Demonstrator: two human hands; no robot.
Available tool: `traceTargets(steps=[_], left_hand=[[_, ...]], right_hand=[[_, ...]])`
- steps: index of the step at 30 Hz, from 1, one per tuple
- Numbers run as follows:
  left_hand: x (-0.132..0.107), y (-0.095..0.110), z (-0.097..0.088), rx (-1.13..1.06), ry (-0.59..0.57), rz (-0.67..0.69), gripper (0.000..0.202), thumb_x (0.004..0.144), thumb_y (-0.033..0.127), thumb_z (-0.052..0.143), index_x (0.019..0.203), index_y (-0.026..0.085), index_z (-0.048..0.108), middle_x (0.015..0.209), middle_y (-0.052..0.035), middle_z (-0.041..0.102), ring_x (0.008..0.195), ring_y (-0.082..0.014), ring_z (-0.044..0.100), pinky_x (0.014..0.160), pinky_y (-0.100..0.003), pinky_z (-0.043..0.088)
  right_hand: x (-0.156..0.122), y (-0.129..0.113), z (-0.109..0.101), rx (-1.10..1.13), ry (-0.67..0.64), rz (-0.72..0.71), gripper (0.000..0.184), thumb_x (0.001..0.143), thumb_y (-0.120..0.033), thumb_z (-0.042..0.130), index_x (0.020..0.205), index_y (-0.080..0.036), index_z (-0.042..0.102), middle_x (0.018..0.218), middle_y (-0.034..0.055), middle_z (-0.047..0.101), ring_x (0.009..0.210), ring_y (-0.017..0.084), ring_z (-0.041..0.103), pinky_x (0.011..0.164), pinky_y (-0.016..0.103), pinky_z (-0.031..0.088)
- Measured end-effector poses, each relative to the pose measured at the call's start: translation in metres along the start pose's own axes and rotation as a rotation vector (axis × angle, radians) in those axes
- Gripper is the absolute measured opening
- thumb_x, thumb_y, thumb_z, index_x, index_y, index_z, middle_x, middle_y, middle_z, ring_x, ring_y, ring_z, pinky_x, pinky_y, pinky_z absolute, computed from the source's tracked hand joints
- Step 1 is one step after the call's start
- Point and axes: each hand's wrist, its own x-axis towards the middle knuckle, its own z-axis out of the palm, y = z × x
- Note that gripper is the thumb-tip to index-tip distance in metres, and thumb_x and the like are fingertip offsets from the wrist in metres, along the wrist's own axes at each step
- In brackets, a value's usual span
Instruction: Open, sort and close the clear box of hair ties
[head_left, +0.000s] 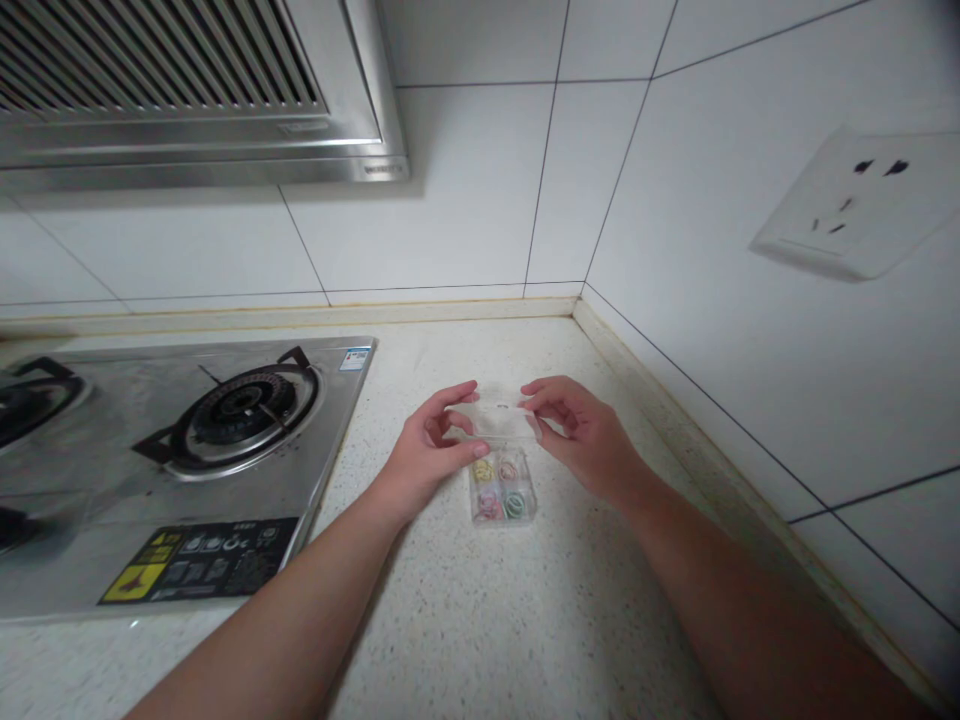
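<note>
On the speckled countertop lies a small clear plastic box (504, 512) split into several compartments. Thin looped items, perhaps small rubber bands, sit inside: yellow (483, 469), reddish (508, 470), pink-purple (489, 503) and green (515, 504) ones. Its see-through lid (501, 421) stands raised at the far side of the box. My left hand (439, 437) pinches the lid's left side, with its thumb by the box's far left corner. On the opposite side, the fingers of my right hand (576, 430) close on the lid's right edge.
A gas stove (330, 420) with black burner supports (247, 405) stands on the left. Above it juts a metal range hood (375, 130). White tiled walls meet in a corner behind the counter (450, 620), and a power socket (855, 210) sticks out from the right wall.
</note>
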Motion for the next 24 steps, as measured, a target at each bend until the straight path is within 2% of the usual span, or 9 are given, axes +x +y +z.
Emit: traceTargets(steps=[4,7,10,12,15,18,21,24], left_hand=[[-0.001,0.002,0.002,0.027,0.020,-0.031,0.069,0.066,0.027,0.094,0.130,0.026,0.068,0.131,-0.0087,0.061,0.091,-0.0133,0.060,0.081,-0.028,0.051],[-0.001,0.004,0.004,0.064,0.025,-0.060,0.068,0.067,0.029,0.094,0.129,0.024,0.067,0.112,-0.0067,0.065,0.087,-0.0130,0.058,0.077,-0.026,0.049],[-0.002,0.005,0.004,0.077,0.028,-0.073,0.069,0.068,0.030,0.094,0.129,0.023,0.064,0.092,-0.0028,0.063,0.085,-0.0141,0.058,0.076,-0.025,0.047],[-0.002,0.004,0.004,0.070,0.012,-0.073,0.070,0.066,0.028,0.095,0.129,0.024,0.063,0.088,-0.0013,0.061,0.084,-0.0144,0.057,0.074,-0.025,0.047],[-0.001,0.004,0.002,0.058,-0.030,-0.060,0.071,0.063,0.024,0.096,0.126,0.026,0.065,0.092,-0.0017,0.059,0.086,-0.0145,0.054,0.071,-0.024,0.046],[-0.001,0.004,0.001,0.019,-0.059,-0.028,0.069,0.063,0.026,0.096,0.126,0.026,0.068,0.105,-0.0045,0.061,0.093,-0.0158,0.053,0.075,-0.024,0.046],[-0.001,0.005,0.001,-0.058,-0.018,-0.027,0.048,0.081,0.043,0.082,0.124,0.024,0.071,0.116,-0.0066,0.061,0.093,-0.0154,0.053,0.075,-0.025,0.045],[0.000,0.005,0.002,-0.101,0.039,-0.047,0.037,0.094,0.049,0.065,0.117,0.023,0.073,0.118,-0.0070,0.060,0.091,-0.0155,0.052,0.070,-0.024,0.043]], right_hand=[[0.000,-0.001,0.000,0.039,-0.001,0.051,0.009,0.091,-0.020,0.069,0.100,-0.023,0.069,0.123,0.0081,0.065,0.109,0.020,0.067,0.097,0.037,0.058],[0.000,-0.001,-0.002,0.115,-0.030,0.155,0.010,0.094,-0.022,0.065,0.103,-0.023,0.070,0.131,0.0087,0.066,0.110,0.020,0.068,0.101,0.040,0.055],[-0.001,0.000,-0.003,0.216,-0.094,0.255,0.017,0.097,-0.028,0.062,0.112,-0.024,0.069,0.129,0.0087,0.068,0.114,0.022,0.067,0.103,0.044,0.053],[-0.002,0.000,-0.004,0.314,-0.181,0.282,0.029,0.094,-0.032,0.070,0.121,-0.025,0.065,0.124,0.0085,0.069,0.117,0.024,0.066,0.103,0.046,0.052],[-0.003,-0.001,-0.005,0.333,-0.291,0.261,0.055,0.081,-0.028,0.085,0.129,-0.026,0.057,0.118,0.0070,0.068,0.114,0.025,0.066,0.101,0.045,0.053],[-0.004,-0.004,-0.009,0.214,-0.309,0.218,0.058,0.080,-0.027,0.086,0.129,-0.027,0.055,0.112,0.0058,0.066,0.107,0.024,0.065,0.092,0.041,0.055],[-0.005,-0.009,-0.013,0.035,-0.338,0.131,0.063,0.077,-0.029,0.087,0.131,-0.028,0.054,0.120,0.0064,0.061,0.110,0.025,0.061,0.094,0.042,0.052],[-0.006,-0.015,-0.014,-0.079,-0.455,0.104,0.069,0.074,-0.029,0.088,0.133,-0.027,0.053,0.130,0.0081,0.057,0.117,0.027,0.057,0.100,0.045,0.048]])
